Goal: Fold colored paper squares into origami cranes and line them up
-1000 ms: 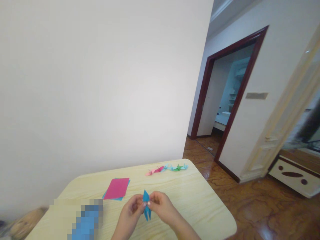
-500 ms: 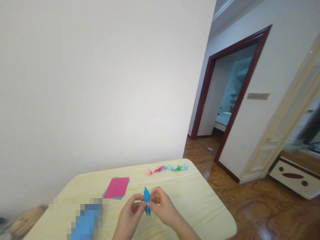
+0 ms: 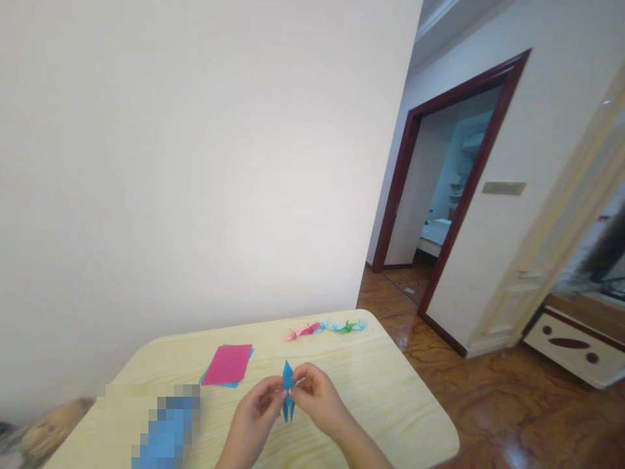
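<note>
Above the bench [image 3: 390, 404], near edge | left hand [image 3: 258, 417] and right hand [image 3: 318, 400] are pinching the blue folded paper [image 3: 288, 389] at its middle, one from each side | its long axis is running upright, tip up, legs down | both hands equally near | pink sheet [image 3: 227, 365] lying far-left

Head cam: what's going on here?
A person pinches a folded blue paper piece between the fingertips of both hands, left hand and right hand, just above a light wooden table. The piece stands upright, with a point at the top and two narrow ends below. On the table beyond lie a pink sheet on top of a blue one and a row of small folded paper figures near the far edge.
</note>
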Available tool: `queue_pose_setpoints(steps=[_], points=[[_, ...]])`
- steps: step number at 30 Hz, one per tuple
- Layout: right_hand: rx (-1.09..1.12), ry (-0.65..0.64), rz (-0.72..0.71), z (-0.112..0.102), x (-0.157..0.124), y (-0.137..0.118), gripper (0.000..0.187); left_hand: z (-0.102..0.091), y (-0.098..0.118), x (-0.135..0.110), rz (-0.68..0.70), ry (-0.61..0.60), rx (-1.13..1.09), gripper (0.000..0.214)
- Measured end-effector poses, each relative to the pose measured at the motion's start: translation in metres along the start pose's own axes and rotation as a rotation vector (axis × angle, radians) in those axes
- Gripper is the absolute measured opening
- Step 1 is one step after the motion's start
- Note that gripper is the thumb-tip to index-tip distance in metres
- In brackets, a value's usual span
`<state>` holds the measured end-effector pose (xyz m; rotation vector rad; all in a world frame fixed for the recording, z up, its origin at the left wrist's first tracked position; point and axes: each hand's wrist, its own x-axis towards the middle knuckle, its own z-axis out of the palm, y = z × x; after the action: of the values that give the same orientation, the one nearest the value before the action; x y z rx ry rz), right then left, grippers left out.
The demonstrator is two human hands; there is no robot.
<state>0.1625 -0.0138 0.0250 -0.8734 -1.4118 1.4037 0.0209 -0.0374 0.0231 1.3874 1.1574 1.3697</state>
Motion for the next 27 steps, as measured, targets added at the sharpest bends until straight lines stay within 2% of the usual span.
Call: queue_pose_setpoints(steps=[5, 13, 20, 27], points=[[0.061, -0.012, 0.008, 0.001, 0.004, 0.0, 0.035, -0.003, 0.007, 0.0, -0.006, 0.054, 0.036, 0.026], [0.169, -0.085, 0.041, 0.001, 0.006, -0.005, 0.039, -0.009, 0.025, 0.0, -0.068, -0.023, 0.015, 0.029], [0.16, -0.07, 0.026, -0.002, 0.005, -0.006, 0.037, -0.008, 0.018, 0.0, -0.111, -0.036, -0.058, 0.027], [0.171, -0.068, 0.048, -0.003, 0.002, -0.008, 0.045, -0.008, 0.017, -0.001, -0.027, -0.016, -0.061, 0.023]])
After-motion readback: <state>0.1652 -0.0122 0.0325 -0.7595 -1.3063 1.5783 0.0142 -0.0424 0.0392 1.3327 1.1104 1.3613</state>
